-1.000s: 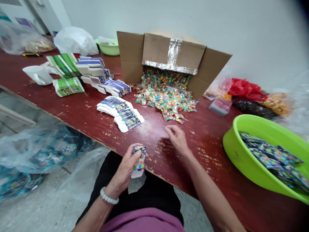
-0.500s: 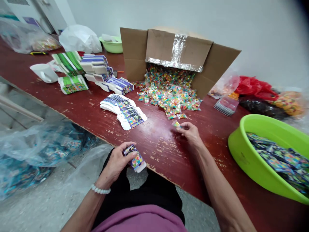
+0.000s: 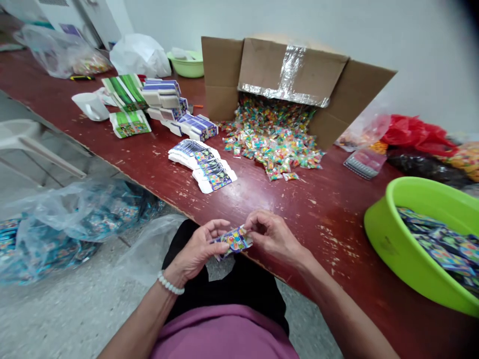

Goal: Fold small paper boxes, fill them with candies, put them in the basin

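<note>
My left hand [image 3: 204,247] grips a small printed carton [image 3: 236,240], dark with bright candy pictures, between thumb and fingers above my lap. My right hand [image 3: 271,234] is at the carton's right end, its fingers pinched together against that end; whatever they hold is hidden. Beyond them, a fanned stack of flat cartons [image 3: 207,167] with the same print lies on the red table [image 3: 299,209]. A heap of small wrapped candy packets [image 3: 277,144] spills from a cardboard box [image 3: 288,70] lying on its side.
To the right stands a green basin [image 3: 385,239] holding dark printed cartons. Bundled cartons [image 3: 160,99] and a white mug [image 3: 91,106] are at the left. Red plastic bags [image 3: 415,132] lie at the back right. Clear bags of blue packets [image 3: 86,219] sit on the floor.
My right hand has moved from the table near the candy heap, where it pinched a candy packet, left to the carton's end. The carton has been raised and turned more level.
</note>
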Motion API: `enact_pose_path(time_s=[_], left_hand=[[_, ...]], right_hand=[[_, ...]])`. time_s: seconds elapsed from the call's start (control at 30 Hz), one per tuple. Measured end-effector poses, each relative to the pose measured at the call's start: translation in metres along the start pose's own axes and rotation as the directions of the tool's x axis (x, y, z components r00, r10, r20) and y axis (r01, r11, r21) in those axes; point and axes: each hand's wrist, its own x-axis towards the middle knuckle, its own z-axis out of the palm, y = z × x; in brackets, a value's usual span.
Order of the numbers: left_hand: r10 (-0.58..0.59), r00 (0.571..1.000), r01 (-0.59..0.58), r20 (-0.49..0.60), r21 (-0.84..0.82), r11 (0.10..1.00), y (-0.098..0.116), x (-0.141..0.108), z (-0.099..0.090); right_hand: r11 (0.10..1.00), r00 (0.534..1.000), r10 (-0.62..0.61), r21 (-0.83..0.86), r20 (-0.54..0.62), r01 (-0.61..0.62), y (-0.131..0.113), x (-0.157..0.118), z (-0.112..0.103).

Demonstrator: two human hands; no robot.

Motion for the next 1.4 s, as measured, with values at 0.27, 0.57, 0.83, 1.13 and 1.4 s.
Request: enact_pose_path(time_s=[0.27, 0.57, 0.83, 1.13, 1.4], left_hand=[[-0.098, 0.964, 0.081, 0.246, 0.077, 0.994, -0.009, -0.002, 0.012], [-0.022, 0.994, 0.001, 0.109, 0.189, 0.982, -0.003, -0.003, 0.028], [-0.131, 0.988, 0.128, -0.077, -0.046, 0.991, -0.010, 0.003, 0.027], [0.041, 0.994, -0.043, -0.102, -0.016, 0.999, -0.008, 0.000, 0.035], [-0.241, 0.969, 0.243, 0.049, -0.332, 0.911, -0.004, 0.002, 0.026]], right_hand=[[0.999, 0.999, 0.037, 0.011, 0.023, -0.038, -0.007, -0.001, 0.001], [0.997, 0.998, -0.057, -0.058, 0.006, 0.057, -0.016, 0.001, 0.005], [0.993, 0.998, 0.031, 0.116, -0.052, -0.025, -0.022, -0.006, 0.008], [0.314, 0.859, 0.413, 0.839, 0.302, -0.445, -0.008, -0.001, 0.044], [0.943, 0.990, 0.036, 0.334, -0.138, 0.012, -0.011, -0.002, 0.039]])
